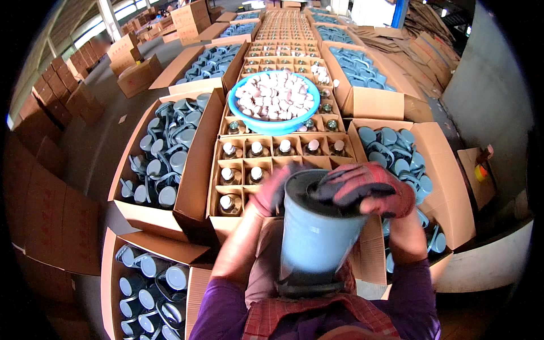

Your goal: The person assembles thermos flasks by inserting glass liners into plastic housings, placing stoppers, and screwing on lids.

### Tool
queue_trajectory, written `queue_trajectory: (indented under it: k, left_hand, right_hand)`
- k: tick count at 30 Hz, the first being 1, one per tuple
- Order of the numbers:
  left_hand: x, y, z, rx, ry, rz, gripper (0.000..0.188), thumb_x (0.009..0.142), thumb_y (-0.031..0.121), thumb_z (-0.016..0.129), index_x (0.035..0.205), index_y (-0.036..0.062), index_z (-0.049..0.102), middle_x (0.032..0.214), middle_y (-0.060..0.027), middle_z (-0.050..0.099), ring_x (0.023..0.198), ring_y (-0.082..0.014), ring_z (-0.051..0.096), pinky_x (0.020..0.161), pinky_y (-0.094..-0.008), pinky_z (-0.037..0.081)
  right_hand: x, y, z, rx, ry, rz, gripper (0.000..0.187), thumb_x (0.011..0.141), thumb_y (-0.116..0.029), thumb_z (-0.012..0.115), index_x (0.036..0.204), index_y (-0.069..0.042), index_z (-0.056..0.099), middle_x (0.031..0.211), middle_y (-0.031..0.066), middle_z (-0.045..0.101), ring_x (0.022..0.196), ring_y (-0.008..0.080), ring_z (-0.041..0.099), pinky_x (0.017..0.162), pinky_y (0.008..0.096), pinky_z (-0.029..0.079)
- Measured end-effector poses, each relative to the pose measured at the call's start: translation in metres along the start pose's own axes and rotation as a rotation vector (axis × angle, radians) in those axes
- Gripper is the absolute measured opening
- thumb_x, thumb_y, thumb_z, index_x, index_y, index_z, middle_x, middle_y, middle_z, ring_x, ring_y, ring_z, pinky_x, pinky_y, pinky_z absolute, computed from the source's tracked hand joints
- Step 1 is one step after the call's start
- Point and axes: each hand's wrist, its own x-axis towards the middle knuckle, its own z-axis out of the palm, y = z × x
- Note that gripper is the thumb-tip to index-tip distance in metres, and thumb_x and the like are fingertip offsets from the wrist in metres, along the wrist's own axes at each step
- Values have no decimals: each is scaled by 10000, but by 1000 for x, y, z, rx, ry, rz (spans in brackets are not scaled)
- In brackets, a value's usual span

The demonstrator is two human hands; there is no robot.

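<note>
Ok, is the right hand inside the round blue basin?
No, the gloved right hand is on the dark top of the blue cylinder, apart from the basin.

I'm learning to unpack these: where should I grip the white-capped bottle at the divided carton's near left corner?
Probably by its white cap, from above: the bottle stands upright, cap exposed, while cardboard dividers crowd its body.

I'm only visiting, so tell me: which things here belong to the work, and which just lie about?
Likely part of the work:
blue container under the right hand, left hand blurred beside it
capped bottles
blue basin of pale pieces
blue-grey handled parts

Seemingly lying about:
stacked cartons, upper left
flattened cardboard, upper right
</note>
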Motion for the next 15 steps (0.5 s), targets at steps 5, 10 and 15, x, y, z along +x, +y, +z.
queue_trajectory:
  k: [5, 10, 15]
  left_hand:
    - [-33, -45, 19, -234, 122, -141, 565, 903, 453, 367, 1146, -40, 499, 1086, -159, 574, 990, -245, 553, 901, -349, 404]
    - [-57, -47, 22, -257, 189, -179, 560, 905, 453, 360, 1171, -25, 477, 1111, -156, 557, 1008, -257, 542, 909, -363, 403]
    - [-75, -50, 14, -285, 263, -213, 557, 906, 454, 354, 1197, -10, 455, 1137, -152, 541, 1025, -268, 531, 917, -377, 402]
  right_hand:
    - [28, -38, -1, -572, -321, -104, 275, 707, -202, 670, 964, -111, 635, 1044, 107, 594, 942, 335, 552, 753, 412, 477]
    - [39, -88, 20, -741, -467, -116, 426, 653, -283, 678, 1052, -183, 568, 1048, 51, 568, 1012, 273, 523, 732, 397, 497]
    - [39, -110, 30, -760, -590, -90, 453, 624, -347, 686, 1022, -165, 570, 989, 76, 553, 978, 277, 526, 750, 395, 487]
